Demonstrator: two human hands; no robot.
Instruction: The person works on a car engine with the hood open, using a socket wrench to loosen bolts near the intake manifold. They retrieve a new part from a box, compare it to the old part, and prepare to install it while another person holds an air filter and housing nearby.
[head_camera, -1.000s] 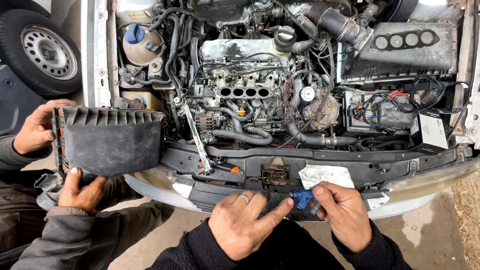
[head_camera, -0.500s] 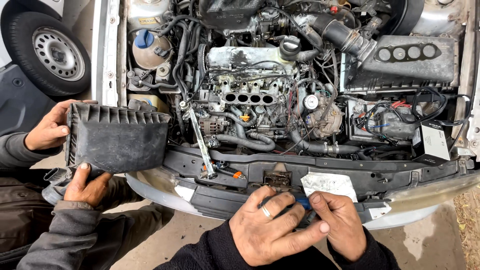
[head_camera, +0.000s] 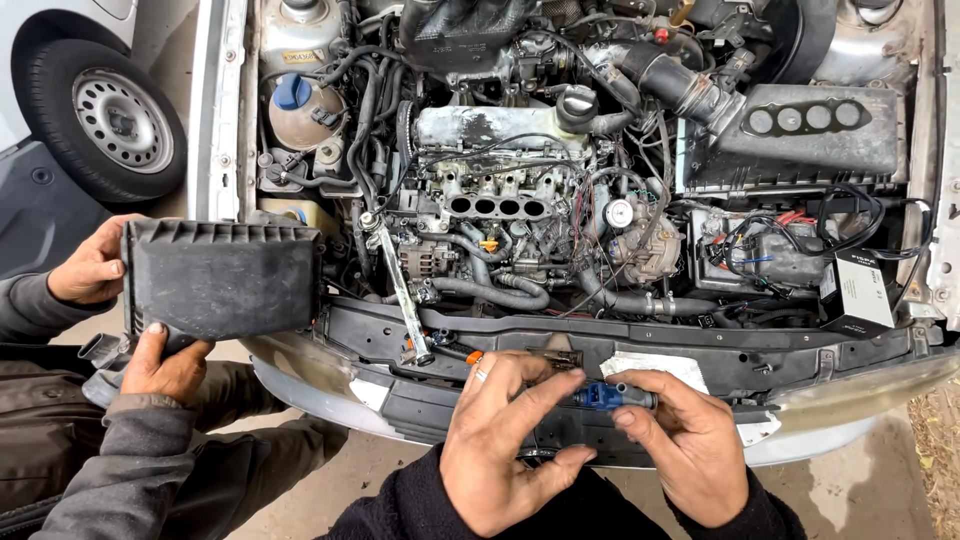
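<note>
Between both hands, left hand and right hand pinch a blue-tipped fuel injector; beyond them, the engine

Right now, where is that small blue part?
In the head view, low centre: the blue part is pinched between the left hand and right hand, over the front panel.

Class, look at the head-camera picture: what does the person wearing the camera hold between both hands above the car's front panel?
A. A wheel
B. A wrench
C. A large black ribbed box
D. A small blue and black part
D: the left hand and right hand pinch a small blue and black part between their fingertips; the black ribbed box is in another person's hands.
</note>
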